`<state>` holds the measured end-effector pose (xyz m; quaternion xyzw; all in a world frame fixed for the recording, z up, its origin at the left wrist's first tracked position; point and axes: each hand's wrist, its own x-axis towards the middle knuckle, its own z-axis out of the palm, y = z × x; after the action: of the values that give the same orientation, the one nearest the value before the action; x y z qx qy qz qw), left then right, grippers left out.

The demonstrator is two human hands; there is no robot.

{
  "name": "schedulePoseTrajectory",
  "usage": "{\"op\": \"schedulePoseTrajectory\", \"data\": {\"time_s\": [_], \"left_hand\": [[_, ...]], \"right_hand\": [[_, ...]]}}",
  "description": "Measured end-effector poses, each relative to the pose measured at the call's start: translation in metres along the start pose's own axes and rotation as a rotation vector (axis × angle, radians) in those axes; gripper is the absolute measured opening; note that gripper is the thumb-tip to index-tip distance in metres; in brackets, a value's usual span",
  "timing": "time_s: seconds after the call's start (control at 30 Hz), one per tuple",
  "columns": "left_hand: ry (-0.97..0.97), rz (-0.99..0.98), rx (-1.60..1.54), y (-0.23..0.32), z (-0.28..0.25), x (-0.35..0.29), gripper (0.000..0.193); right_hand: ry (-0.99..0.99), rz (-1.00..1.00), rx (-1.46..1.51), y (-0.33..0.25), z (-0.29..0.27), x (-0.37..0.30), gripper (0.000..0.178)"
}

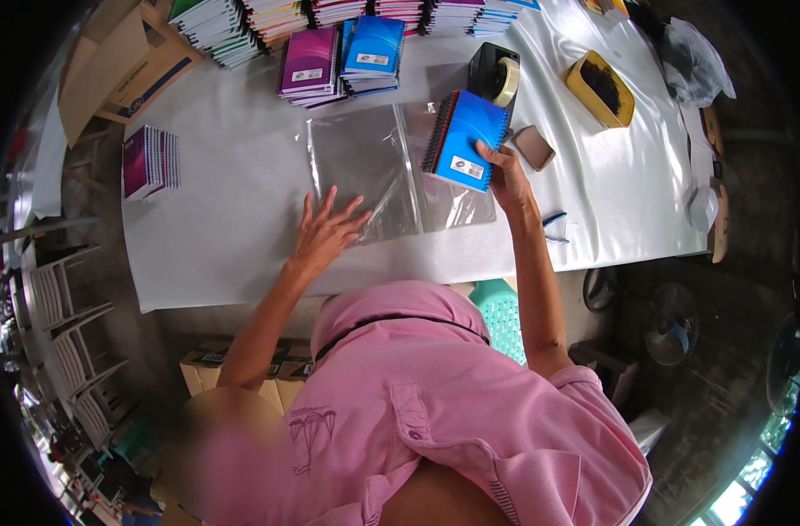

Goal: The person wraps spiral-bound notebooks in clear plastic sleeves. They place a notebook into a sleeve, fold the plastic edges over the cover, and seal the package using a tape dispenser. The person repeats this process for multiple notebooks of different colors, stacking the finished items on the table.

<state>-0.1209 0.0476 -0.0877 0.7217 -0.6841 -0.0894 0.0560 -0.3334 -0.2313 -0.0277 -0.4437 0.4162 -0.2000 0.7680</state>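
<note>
In my right hand (pixel 508 175) is a blue spiral notebook (pixel 472 131) with a white label; several may be stacked together, as another spiral edge shows at its left side. It is held over the right part of the clear plastic sleeves (pixel 360 162) lying on the table. My left hand (pixel 327 233) is open, fingers spread, at the near left corner of the sleeves. Whether its fingertips press on the plastic I cannot tell. Just behind the held notebook stands a black tape dispenser (pixel 494 74) with a roll of clear tape.
Purple notebooks (pixel 309 63) and blue notebooks (pixel 373 53) are stacked at the back, before taller rows. A small purple stack (pixel 147 164) lies far left, near a cardboard box (pixel 141 79). To the right are a yellow container (pixel 600 89), a brown block (pixel 534 147) and blue-handled snips (pixel 555 228).
</note>
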Motion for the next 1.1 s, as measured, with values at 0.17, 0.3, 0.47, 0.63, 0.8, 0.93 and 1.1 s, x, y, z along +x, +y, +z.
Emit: {"op": "schedulePoseTrajectory", "data": {"time_s": [0.17, 0.3, 0.47, 0.63, 0.8, 0.93, 1.1], "left_hand": [[-0.106, -0.003, 0.033, -0.008, -0.015, -0.005, 0.066], [-0.121, 0.014, 0.037, -0.019, -0.021, 0.001, 0.065], [-0.145, 0.025, 0.067, -0.035, -0.028, 0.008, 0.067], [-0.152, 0.002, 0.030, -0.035, -0.025, 0.005, 0.064], [-0.148, -0.006, 0.029, -0.031, -0.029, 0.007, 0.061], [-0.161, 0.001, 0.017, -0.032, -0.031, 0.004, 0.064], [0.066, -0.238, -0.659, -0.021, -0.022, 0.034, 0.075]], "right_hand": [[-0.106, 0.039, -0.137, 0.006, 0.034, -0.002, 0.057], [-0.243, 0.045, -0.237, 0.026, 0.061, 0.013, 0.066], [-0.268, 0.107, -0.446, 0.044, 0.073, 0.034, 0.074], [-0.280, 0.102, -0.477, 0.041, 0.076, 0.034, 0.065], [-0.012, -0.136, -0.893, 0.056, 0.075, 0.039, 0.059], [0.212, -0.463, -1.106, 0.063, 0.071, 0.018, 0.053], [0.169, -0.343, -0.951, 0.083, 0.051, 0.009, 0.039]]}}
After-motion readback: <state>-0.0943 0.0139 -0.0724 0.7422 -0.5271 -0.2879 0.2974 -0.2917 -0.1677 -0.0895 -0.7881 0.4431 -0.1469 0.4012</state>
